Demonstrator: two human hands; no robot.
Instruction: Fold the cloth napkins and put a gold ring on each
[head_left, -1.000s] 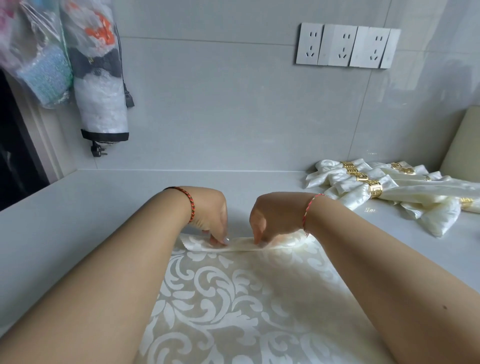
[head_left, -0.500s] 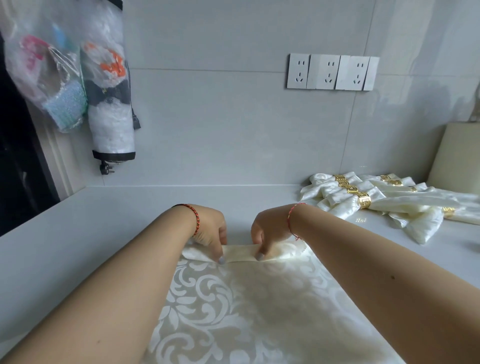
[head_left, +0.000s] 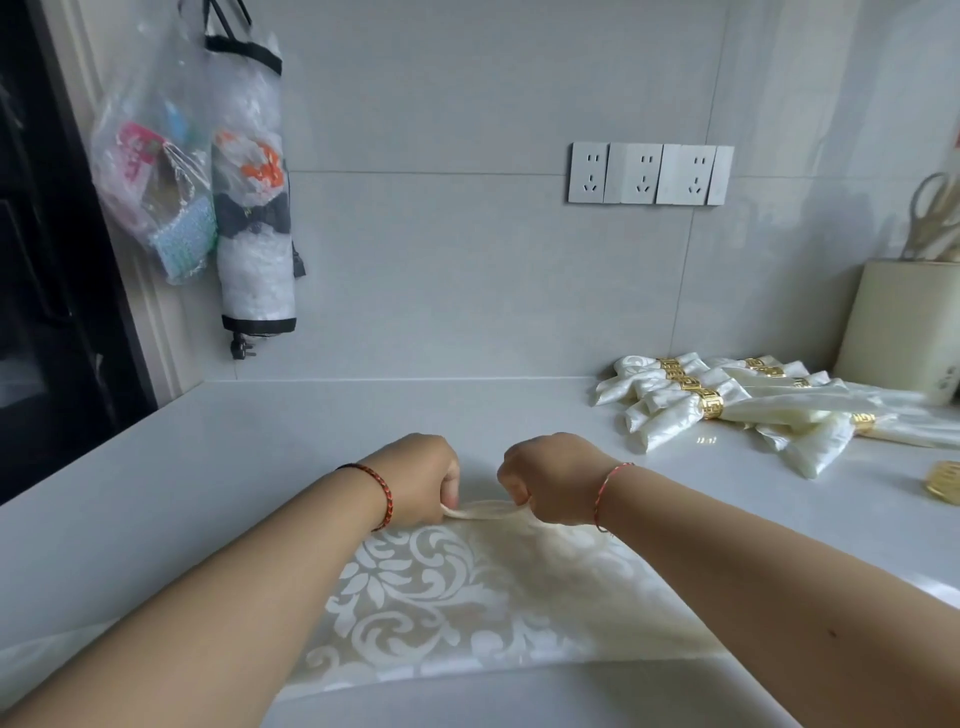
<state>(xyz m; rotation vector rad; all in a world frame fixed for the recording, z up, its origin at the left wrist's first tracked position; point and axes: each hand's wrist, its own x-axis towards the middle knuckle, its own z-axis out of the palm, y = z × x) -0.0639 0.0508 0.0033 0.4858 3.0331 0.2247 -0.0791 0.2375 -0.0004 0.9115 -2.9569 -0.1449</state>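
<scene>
Cream damask cloth, my napkin (head_left: 467, 587), lies flat on the white desk (head_left: 208, 457) just in front of me. My left hand (head_left: 421, 480) and my right hand (head_left: 545, 478) each pinch its far edge, fingers curled around a narrow fold, the two hands near each other. At the far right of the desk lie the finished napkins (head_left: 727, 405), each with a gold ring (head_left: 709, 404). One loose gold ring (head_left: 945, 480) rests at the right edge.

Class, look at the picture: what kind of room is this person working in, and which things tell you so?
Probably a home kitchen: a pale countertop against a tiled wall, a row of wall sockets above it, and a utensil holder with scissors in the right corner.
</scene>
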